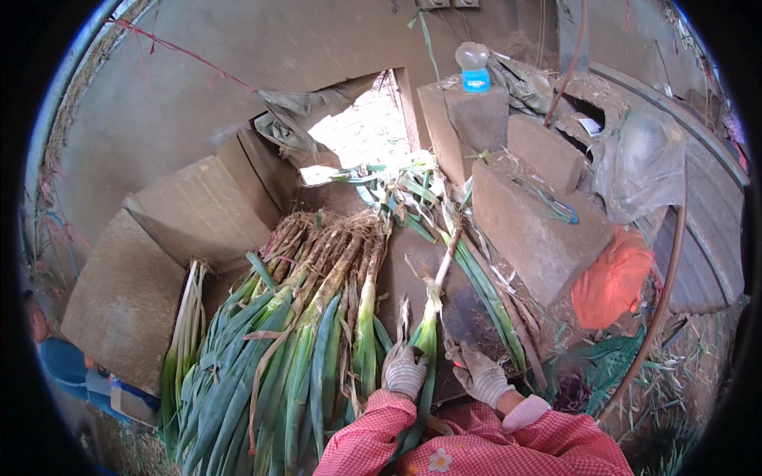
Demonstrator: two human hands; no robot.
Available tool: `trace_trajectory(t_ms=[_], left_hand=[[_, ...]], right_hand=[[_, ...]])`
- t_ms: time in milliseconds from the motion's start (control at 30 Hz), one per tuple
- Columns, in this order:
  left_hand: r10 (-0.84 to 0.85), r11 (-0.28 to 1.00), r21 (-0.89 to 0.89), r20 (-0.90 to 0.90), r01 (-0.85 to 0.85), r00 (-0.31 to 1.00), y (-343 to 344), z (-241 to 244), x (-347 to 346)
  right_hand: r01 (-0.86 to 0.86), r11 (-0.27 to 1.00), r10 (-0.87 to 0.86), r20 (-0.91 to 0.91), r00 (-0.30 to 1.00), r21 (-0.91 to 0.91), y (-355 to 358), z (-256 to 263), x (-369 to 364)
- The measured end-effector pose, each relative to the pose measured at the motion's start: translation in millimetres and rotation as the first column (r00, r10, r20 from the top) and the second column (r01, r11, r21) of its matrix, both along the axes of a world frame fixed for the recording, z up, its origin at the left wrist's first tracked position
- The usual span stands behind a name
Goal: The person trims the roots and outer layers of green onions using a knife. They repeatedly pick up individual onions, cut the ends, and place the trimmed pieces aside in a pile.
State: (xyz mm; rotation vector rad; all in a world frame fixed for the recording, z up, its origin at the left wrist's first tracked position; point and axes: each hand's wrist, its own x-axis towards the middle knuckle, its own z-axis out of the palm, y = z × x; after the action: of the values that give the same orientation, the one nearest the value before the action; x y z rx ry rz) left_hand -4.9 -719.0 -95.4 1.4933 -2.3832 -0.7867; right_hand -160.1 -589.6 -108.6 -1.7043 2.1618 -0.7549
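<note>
My left hand [406, 370], in a light knitted glove, is closed around the green part of a large green onion [427, 330]. This stalk points away from me, with its pale shank and root end up the work surface and torn dry leaves about its middle. To the right of the stalk is my right hand [481, 373], gloved too, with its fingers bent near a strip of dry leaf. A small orange-red spot shows at its fingers; whether it holds something there is unclear. A thick pile of green onions [297, 333], roots away from me, lies to the left.
Cleaned pale green onions [186, 315] lie at the far left, beside concrete blocks [128, 303]. Leaf scraps [411, 184] heap up before a wall opening. A blue-labelled bottle [475, 68] stands on a block. At right are an orange bag [613, 279] and a curved hose [661, 303]. Another person [65, 363] is at left.
</note>
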Motion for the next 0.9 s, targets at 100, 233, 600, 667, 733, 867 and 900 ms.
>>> trace_trajectory(t_ms=[100,233,600,667,733,867,900], left_hand=[[0.001,0.997,-0.076,0.079,0.005,0.997,-11,-3,-3],[-0.047,0.994,0.104,0.318,0.014,0.947,-23,19,-31],[-0.182,0.971,0.212,0.351,0.111,0.919,-24,47,-36],[-0.155,0.969,0.240,0.389,0.062,0.908,-30,48,-9],[-0.189,0.969,0.221,0.392,0.107,0.900,-26,51,9],[-0.182,0.961,0.265,0.386,0.081,0.904,-3,51,46],[-0.169,0.949,0.311,0.368,0.050,0.914,4,50,51]], right_hand=[[-0.055,0.993,0.048,0.067,0.997,0.105,24,23,9],[-0.131,0.972,0.127,0.035,0.991,0.193,51,24,12],[0.170,0.984,-0.163,-0.129,0.978,0.045,-48,11,-49],[0.024,0.998,-0.026,-0.023,0.999,-0.061,-31,41,-21],[-0.170,0.924,0.148,-0.091,0.985,-0.342,-1,35,0],[-0.181,0.976,0.188,-0.045,0.981,0.118,31,51,39],[-0.169,0.977,0.172,-0.016,0.985,0.128,26,55,41]])
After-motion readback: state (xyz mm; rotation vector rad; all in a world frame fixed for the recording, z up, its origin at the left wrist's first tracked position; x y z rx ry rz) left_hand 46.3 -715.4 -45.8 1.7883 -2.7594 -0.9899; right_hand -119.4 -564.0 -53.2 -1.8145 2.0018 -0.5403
